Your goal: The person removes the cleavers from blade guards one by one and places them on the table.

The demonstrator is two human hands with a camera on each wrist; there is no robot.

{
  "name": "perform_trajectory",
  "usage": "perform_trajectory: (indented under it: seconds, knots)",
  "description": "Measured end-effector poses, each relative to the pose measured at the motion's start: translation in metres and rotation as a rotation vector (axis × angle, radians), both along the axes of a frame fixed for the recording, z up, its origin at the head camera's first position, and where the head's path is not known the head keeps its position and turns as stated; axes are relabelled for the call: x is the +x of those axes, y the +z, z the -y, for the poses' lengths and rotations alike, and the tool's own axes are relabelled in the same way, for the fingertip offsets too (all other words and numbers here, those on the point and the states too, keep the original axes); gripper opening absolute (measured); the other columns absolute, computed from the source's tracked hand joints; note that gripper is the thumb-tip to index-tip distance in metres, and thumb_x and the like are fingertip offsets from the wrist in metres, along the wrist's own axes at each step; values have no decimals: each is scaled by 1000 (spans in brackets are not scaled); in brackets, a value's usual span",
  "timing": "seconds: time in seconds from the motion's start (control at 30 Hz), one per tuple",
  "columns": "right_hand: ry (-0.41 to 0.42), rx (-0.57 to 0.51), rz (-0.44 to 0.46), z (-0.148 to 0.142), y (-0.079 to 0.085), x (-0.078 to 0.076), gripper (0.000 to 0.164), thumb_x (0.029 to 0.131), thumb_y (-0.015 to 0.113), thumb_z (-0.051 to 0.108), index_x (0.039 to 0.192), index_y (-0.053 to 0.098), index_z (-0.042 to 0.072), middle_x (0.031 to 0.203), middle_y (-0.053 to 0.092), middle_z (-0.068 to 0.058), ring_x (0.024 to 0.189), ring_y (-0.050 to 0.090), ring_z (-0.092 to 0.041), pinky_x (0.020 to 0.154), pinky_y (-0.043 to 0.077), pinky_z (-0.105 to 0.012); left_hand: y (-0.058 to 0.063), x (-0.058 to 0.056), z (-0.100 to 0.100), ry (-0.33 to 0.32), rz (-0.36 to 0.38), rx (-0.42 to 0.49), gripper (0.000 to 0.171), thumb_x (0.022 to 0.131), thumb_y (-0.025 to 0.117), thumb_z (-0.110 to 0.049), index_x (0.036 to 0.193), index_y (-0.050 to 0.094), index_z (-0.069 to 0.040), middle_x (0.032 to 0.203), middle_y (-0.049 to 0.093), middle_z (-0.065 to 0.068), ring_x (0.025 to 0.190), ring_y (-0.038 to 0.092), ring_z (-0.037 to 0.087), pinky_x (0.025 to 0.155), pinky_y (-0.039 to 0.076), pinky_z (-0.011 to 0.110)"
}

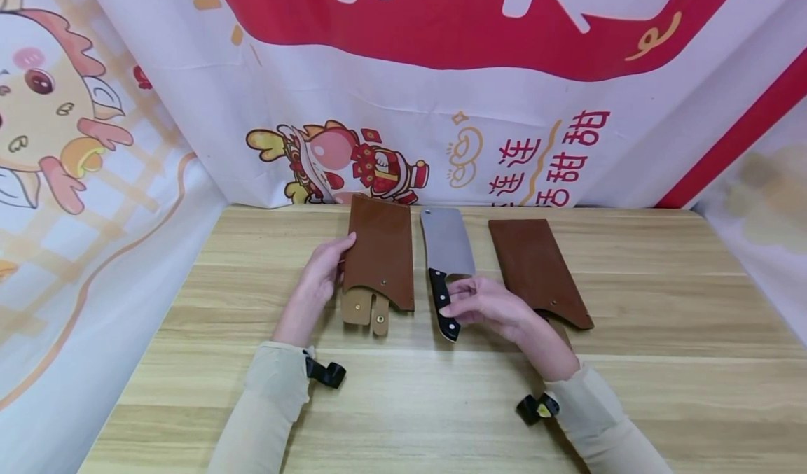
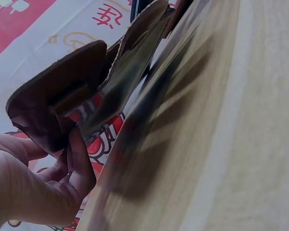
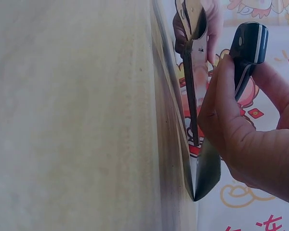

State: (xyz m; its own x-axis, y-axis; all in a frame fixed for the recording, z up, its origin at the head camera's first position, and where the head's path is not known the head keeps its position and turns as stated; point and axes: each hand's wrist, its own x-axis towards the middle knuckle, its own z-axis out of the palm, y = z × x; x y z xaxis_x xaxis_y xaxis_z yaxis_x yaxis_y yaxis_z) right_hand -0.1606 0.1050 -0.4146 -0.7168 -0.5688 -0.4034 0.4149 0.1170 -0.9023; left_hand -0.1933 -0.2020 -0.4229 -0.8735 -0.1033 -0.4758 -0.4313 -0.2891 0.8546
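Left hand: I've got thumb and fingers clamped on the left side of sheath one, raised off the tabletop near its far edge. One-sided pinch, so it could twist or droop; the loose strap at its mouth could snag.

Cleaver: just right of that, blade toward the far edge, sharp side apparently facing right. Right hand pinches the handle, thumb against fingers. Fingers sit near the blade's heel; sliding forward risks a cut. Heavy blade could rotate in that grip.

Sheath two: rightmost, toward the far edge. My right forearm is close; a sweep could shove it.
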Motion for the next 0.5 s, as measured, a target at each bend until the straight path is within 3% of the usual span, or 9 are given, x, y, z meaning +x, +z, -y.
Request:
perform_trajectory:
  seconds: [0.27,0.5]
  knots:
    - [-9,-41,33,1,-2,-1,48,93,66,-5,136,49,-20,94,76,-5,84,72,-11,75,59,-24,-1,0,1,-22,11,-11,25,105,63,-26,120,63,-6,84,69,-4,68,62,8,58,47,18]
    - [-45,-48,66,2,-3,-1,12,97,64,-2,109,62,-5,88,70,-3,77,68,-10,72,59,-24,-3,0,3,-32,6,-12,25,106,62,-25,121,63,-5,86,70,-4,73,64,9,63,51,20]
